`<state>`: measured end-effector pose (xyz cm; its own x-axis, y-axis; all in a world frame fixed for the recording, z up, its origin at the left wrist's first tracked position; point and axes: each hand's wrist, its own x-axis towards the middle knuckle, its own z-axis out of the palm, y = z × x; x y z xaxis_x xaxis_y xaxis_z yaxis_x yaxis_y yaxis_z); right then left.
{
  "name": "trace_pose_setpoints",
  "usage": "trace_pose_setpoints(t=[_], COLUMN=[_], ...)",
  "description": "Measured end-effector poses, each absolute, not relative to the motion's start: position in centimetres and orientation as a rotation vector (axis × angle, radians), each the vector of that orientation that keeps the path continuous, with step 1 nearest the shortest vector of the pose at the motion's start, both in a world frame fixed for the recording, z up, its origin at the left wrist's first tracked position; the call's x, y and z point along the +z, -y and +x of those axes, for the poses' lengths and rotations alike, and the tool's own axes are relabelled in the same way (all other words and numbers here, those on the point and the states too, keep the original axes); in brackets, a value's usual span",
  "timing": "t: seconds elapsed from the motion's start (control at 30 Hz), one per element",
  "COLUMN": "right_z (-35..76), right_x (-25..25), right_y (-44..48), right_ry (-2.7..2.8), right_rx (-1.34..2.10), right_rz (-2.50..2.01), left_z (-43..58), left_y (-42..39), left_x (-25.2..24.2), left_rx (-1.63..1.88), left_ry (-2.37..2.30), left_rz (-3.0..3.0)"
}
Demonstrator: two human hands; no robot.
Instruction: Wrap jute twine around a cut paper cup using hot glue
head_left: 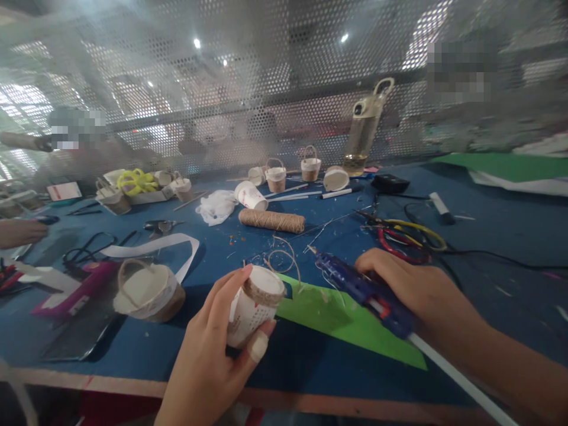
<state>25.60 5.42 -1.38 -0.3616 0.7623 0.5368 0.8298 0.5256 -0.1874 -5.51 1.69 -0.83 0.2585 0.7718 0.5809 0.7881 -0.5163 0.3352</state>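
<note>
My left hand (222, 331) grips a white paper cup (254, 312) with twine wound round one end, that end facing up. A bandage wraps the thumb. In my right hand (399, 284) is a dark blue hot glue gun (355, 281), its nozzle pointing up and left and a white glue stick (457, 376) sticking out of its back. Between the two hands a green sheet (350, 328) lies on the blue table. A loose twine end (284, 254) curls behind the cup. Beyond it rests a spool of brown twine (271, 220).
Left of my left hand stands a small twine basket (148, 290) near a phone (82, 337). Pliers and scissors (403, 239) lie at right by a cable. At the back are a tipped paper cup (251, 196), several small baskets (276, 177) and a bottle (364, 133). Another person's hand (20, 234) shows far left.
</note>
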Motion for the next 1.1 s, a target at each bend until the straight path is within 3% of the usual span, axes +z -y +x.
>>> trace_pose_setpoints(t=[0.17, 0.37, 0.73, 0.9, 1.1], right_z=[25.4, 25.0, 24.9, 21.5, 19.0], right_x=[-1.6, -1.0, 0.5, 2.3, 2.5], right_y=[-5.9, -6.5, -6.4, -5.3, -5.2], right_ry=[2.229, 2.176, 2.301, 2.272, 2.224], right_rx=[-0.07, 0.348, 0.136, 0.514, 0.707], right_rz=[-1.378, -1.297, -0.978, -1.011, -1.035], left_z=[-5.5, -5.6, -5.7, -5.7, -5.6], left_y=[-1.5, -1.5, -1.5, -1.4, -1.5], left_x=[-0.7, -0.7, -0.5, -0.6, -0.7], left_rx=[-1.104, -1.094, -1.075, -1.075, -1.085], left_ry=[1.538, 1.53, 1.533, 1.515, 1.506], left_rz=[-2.495, -2.54, -2.562, -2.55, -2.531])
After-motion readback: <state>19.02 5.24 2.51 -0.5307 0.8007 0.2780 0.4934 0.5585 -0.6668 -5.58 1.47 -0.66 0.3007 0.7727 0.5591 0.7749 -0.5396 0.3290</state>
